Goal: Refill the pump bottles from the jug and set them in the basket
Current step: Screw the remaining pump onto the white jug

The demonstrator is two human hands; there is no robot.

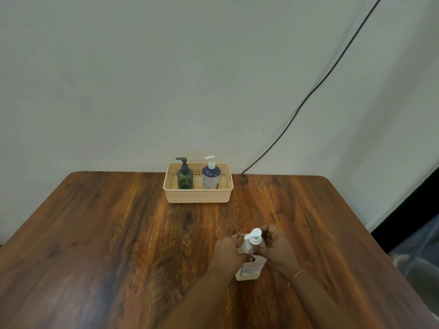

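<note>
Inside the basket (198, 195) a green pump bottle (184, 176) stands left of a blue pump bottle (211, 178), while well in front of the basket the left hand (228, 250) grips the white pump bottle (248, 245) and the right hand (277, 248) clasps its pump collar.

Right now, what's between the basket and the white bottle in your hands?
Nothing; the head view shows only bare table between the basket and the white bottle.

Both hands, left hand (229, 249) and right hand (276, 248), grip a white pump bottle (249, 257) on the tabletop (118, 233). The basket (198, 198) holds a green bottle (185, 178) and a blue bottle (211, 178).
</note>
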